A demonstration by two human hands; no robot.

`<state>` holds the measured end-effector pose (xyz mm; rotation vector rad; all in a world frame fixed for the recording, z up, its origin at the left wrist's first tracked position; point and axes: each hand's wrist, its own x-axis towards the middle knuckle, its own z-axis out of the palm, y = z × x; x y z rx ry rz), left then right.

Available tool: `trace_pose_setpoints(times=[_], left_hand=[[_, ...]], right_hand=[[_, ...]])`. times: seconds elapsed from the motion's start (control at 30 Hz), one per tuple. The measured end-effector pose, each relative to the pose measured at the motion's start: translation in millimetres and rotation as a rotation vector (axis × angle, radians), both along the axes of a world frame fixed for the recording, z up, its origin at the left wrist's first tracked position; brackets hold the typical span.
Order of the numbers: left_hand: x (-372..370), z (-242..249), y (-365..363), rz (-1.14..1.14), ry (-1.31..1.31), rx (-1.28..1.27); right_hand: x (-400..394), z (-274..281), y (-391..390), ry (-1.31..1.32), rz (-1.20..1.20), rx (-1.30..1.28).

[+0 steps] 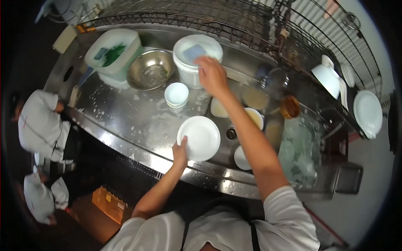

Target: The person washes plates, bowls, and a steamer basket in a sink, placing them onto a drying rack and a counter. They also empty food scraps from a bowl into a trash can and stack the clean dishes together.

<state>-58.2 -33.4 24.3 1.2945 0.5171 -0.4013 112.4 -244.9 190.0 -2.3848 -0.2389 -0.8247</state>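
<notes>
My left hand (pixel 180 154) grips a round white plate (pixel 199 139) by its left edge, thumb on top, above the steel counter's front part. Up at the white bucket (pixel 190 74), my right hand (pixel 211 73) reaches over the rim, its fingers at a blue-grey sponge (pixel 194 52); the fingers are blurred, so whether they hold it is unclear. Small white bowls (pixel 176 94) stand stacked between the plate and a steel bowl (pixel 150 70).
At the back left is a translucent tub (pixel 114 53) with green stuff inside. To the right, the sink (pixel 231 134) holds dishes, beside a water-filled basin (pixel 299 154). A wire rack (pixel 234 21) runs along the back. Co-workers (pixel 39 125) stand at the left.
</notes>
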Motion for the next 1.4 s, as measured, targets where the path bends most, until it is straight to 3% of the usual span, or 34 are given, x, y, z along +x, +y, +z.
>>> trace_pose_setpoints(times=[0.13,0.27,0.3,0.37,0.43,0.47,0.5,0.53,0.57,0.6,0.67,0.7,0.73,0.77,0.8,0.83,0.93,1.0,1.03,1.07,1.13,1.2,1.23,1.27,1.33,1.37,1.4], left_hand=[[-41.4,19.2,-7.5,0.187,-0.026,0.023],[-59.1,33.7,-5.1,0.336,-0.004,0.154],[-61.3,35.9,-3.8,0.363,-0.041,0.162],[-62.7,38.8,-7.9,0.385,-0.029,0.182],[-56.0,12.7,-15.3,0.379,-0.056,0.215],[-47.5,15.1,-27.2,0.414,-0.042,0.261],[-40.3,15.1,-39.4,0.416,-0.123,0.312],[-33.0,15.7,-52.7,0.398,-0.196,0.369],[-25.4,18.9,-66.7,0.382,-0.196,0.304],[-17.6,20.1,-86.5,0.419,-0.226,0.191],[-5.2,26.4,-117.8,0.355,-0.241,0.225],[2.8,20.4,-133.3,0.341,-0.285,0.247],[11.7,6.7,-147.3,0.309,-0.327,0.264],[18.1,-7.9,-159.3,0.32,-0.302,0.499],[19.7,-12.2,-161.8,0.287,-0.247,0.496],[20.8,-38.7,-167.6,0.322,-0.246,0.474],[5.8,-31.7,-182.3,0.148,-0.331,0.327],[0.8,-23.0,-209.1,0.041,-0.355,0.392],[-1.4,1.7,-222.8,0.131,-0.329,0.229],[1.6,22.9,-228.3,0.236,-0.3,0.073],[21.4,-18.9,-205.7,0.259,-0.206,0.001],[29.3,-28.3,-177.7,0.36,-0.187,0.121],[29.4,-19.7,-172.5,0.259,-0.154,0.048],[20.1,-5.9,-165.0,0.163,-0.118,-0.02],[-0.1,3.8,-148.4,0.037,0.01,-0.103],[-4.5,6.6,-146.3,0.0,0.093,-0.124],[-4.8,10.0,-147.7,-0.042,0.169,-0.152]], right_hand=[[148.1,-56.9,-39.5,0.189,0.023,-0.494],[206.6,-93.0,-57.6,0.767,0.146,-0.548],[208.4,-90.4,-57.1,0.772,0.137,-0.618],[186.4,-72.5,-57.3,0.595,0.001,-0.441],[122.6,-17.6,-47.3,0.453,-0.048,0.029],[116.8,-36.2,-61.4,0.338,0.049,0.262],[77.9,-24.6,-60.5,0.112,0.069,0.255],[29.0,-6.6,-49.1,0.144,-0.019,0.225],[10.4,-50.9,-64.0,0.13,0.013,0.128],[-45.8,-29.4,-45.5,0.269,0.048,0.149],[-97.7,-56.4,-36.7,0.575,0.082,0.073],[-116.1,-102.8,-41.5,0.415,0.187,-0.055],[-143.2,-105.0,-37.4,0.386,0.253,-0.2],[-166.6,-98.3,-42.5,0.337,0.26,-0.234],[-187.9,-91.4,-57.2,0.308,0.246,-0.269],[-198.9,-98.0,-80.7,0.292,0.167,-0.298],[-178.2,-131.3,-135.5,0.291,-0.097,-0.265],[-159.8,-134.7,-120.2,0.291,-0.108,-0.033],[-157.7,-137.6,-107.1,0.24,-0.075,0.049],[-164.0,-129.8,-98.2,0.39,-0.057,0.033],[-179.0,-122.5,-104.2,0.558,0.029,-0.1],[-195.9,-129.6,-126.6,0.28,0.032,-0.111],[-192.2,-125.5,-141.5,0.301,-0.027,-0.118],[-176.3,-146.0,-150.9,0.15,-0.104,0.03],[-150.9,-158.4,-147.8,0.371,-0.008,1.354],[-145.3,-158.3,-144.3,0.36,0.495,1.918],[-149.3,-162.9,-124.9,0.365,0.575,1.86]])
